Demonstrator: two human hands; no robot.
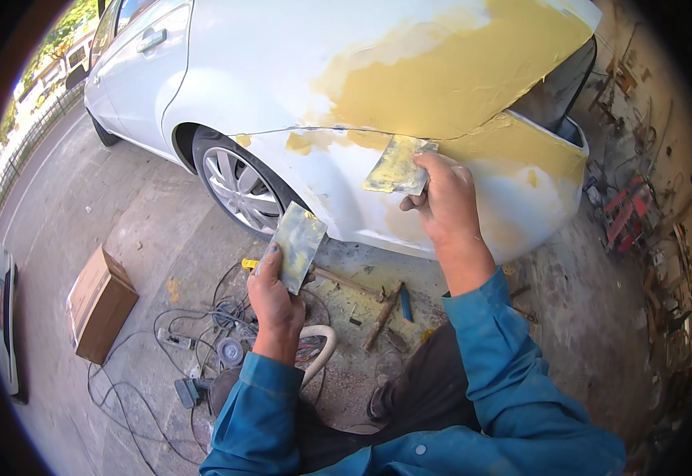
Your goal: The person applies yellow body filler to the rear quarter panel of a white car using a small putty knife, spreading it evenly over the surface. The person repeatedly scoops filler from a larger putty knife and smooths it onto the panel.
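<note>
My left hand grips a flat metal putty spreader, its grey face smeared with a little yellow filler. My right hand pinches a second putty spreader, which carries a thicker coat of yellow filler. That one is held in front of the rear bumper of a white car; whether it touches the surface I cannot tell. Yellow filler covers much of the rear quarter panel and spreads onto the bumper below the seam. The left spreader is in front of the rear wheel and the bumper's lower edge.
A cardboard box stands on the floor at left. Tangled cables, a round sander and a pale hose lie by my legs. Hammers rest below the bumper. Scrap and a red tool crowd the right wall.
</note>
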